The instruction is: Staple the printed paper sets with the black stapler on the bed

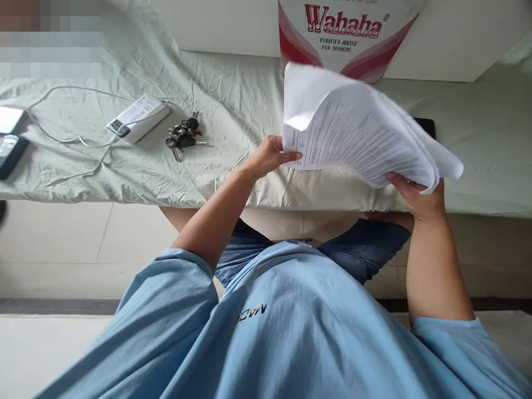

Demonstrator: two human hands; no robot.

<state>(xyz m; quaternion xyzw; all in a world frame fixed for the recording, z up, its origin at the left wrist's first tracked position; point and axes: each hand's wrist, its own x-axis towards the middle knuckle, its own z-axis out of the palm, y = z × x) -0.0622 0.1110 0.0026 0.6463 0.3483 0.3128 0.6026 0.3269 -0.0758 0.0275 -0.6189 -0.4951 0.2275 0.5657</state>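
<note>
Wrinkled pale green cloth [233,100] spreads across my remote view, a Wahaha purified water carton [349,33] standing at its back. I have the printed sheets [353,133] raised in front of that carton, left hand [268,155] pinching their left edge, right hand [419,197] gripping the lower right corner. Keys [185,134] lie leftward, near a white box [141,116].

"Wahaha®" and "PURIFIED WATER FOR DRINKING" are printed on the far box [347,47]; "MA" is shown on the near shirt [299,327]; the papers' [353,133] print cannot be read.
</note>
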